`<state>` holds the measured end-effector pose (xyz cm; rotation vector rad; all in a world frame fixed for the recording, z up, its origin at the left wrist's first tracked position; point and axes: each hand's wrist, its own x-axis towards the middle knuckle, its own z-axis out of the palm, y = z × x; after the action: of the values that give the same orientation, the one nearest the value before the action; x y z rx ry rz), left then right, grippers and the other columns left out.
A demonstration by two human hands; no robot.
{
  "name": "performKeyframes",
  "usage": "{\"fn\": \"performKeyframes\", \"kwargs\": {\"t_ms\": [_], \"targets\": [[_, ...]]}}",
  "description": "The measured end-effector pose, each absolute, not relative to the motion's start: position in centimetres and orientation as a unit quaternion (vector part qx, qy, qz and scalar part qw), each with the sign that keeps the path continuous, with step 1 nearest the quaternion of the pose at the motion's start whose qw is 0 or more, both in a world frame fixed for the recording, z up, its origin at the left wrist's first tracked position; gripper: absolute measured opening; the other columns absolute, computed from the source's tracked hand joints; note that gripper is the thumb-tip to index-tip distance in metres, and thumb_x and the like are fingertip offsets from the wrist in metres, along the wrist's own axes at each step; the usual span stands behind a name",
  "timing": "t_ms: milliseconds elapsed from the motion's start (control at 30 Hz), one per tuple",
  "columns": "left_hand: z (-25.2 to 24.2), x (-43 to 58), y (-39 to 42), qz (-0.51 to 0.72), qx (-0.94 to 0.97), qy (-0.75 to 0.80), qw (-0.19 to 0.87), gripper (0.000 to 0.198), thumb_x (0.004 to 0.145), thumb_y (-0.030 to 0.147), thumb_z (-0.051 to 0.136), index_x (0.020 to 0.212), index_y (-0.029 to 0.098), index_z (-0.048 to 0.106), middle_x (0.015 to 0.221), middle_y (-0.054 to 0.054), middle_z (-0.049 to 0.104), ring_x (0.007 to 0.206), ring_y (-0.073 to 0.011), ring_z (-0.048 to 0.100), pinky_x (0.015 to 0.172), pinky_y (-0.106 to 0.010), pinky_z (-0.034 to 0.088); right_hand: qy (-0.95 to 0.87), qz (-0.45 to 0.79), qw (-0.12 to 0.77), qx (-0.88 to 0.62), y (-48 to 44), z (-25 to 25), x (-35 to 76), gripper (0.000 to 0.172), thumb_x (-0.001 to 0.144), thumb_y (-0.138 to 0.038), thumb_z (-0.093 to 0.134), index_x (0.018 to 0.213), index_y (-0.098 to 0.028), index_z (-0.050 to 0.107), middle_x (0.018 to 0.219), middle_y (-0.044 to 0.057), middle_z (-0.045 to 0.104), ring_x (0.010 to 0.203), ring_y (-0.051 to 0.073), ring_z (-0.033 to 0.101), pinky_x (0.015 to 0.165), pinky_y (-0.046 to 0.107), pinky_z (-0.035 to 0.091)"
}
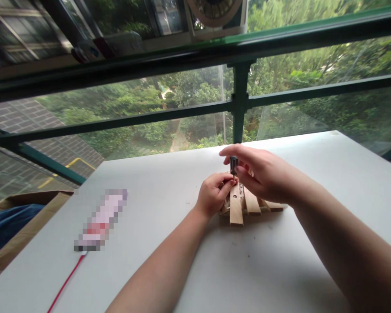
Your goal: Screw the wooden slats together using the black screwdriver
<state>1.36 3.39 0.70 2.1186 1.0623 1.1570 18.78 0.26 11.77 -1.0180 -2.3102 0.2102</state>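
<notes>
On the flat white surface [150,252], a pixelated, pale oblong device [101,219] with a red cable [65,280] lies near the left edge. Room runs from it to the left hand [215,193], its fingers pinched narrowly at a thin metal shaft [234,177]. Right of that hand, toward the far edge, sits a pale wooden slatted piece [236,213]: squared slats fan nearward, the leftmost bearing a small dark ring. A short, dark metal cylinder [233,163] stands over it; the right hand [260,169] curves beside, though whether its fingers grip, I can't tell. More surface extends toward the right edge.
</notes>
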Motion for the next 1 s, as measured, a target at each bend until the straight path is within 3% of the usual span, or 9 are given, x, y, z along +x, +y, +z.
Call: {"fn": "performKeyframes", "kwargs": {"t_ms": [200,433,700,1000], "targets": [[0.52,1.4,3.41,0.426,0.775,0.393,0.252,0.02,0.091,0.033,0.055,0.094,0.02,0.071,0.093,-0.003,0.073,0.085,-0.0162,0.065,0.08,-0.026,0.049,-0.866,0.078,0.294,-0.397,0.56,11.71,18.8,0.036,0.088,-0.014,0.043,0.122,-0.021,0.052,0.101,0.005,0.066,0.085,0.016,0.059,0.073,0.026,0.042],[0.54,1.37,3.37,0.423,0.786,0.378,0.245,0.019,0.093,0.029,0.054,0.096,0.02,0.07,0.094,-0.004,0.072,0.089,-0.017,0.064,0.086,-0.029,0.049,-0.842,0.073,0.313,-0.433,0.65,11.76,18.62,0.016,0.085,-0.021,0.056,0.101,-0.021,0.055,0.069,-0.002,0.056,0.061,0.011,0.048,0.057,0.022,0.033],[0.24,1.38,3.53,0.435,0.791,0.358,0.24,0.019,0.092,0.029,0.054,0.098,0.02,0.07,0.096,-0.005,0.072,0.09,-0.0172,0.064,0.085,-0.029,0.048,-0.831,0.08,0.325,-0.444,0.73,11.81,18.5,0.012,0.084,-0.022,0.058,0.093,-0.021,0.05,0.07,-0.002,0.057,0.059,0.01,0.047,0.057,0.022,0.031],[0.4,1.41,3.51,0.442,0.769,0.385,0.255,0.018,0.089,0.031,0.059,0.094,0.017,0.07,0.088,-0.004,0.072,0.077,-0.0144,0.063,0.073,-0.025,0.048,-0.832,0.086,0.321,-0.443,0.47,11.88,18.21,0.012,0.084,-0.022,0.059,0.088,-0.021,0.047,0.07,-0.003,0.053,0.061,0.011,0.047,0.058,0.023,0.032]]}}
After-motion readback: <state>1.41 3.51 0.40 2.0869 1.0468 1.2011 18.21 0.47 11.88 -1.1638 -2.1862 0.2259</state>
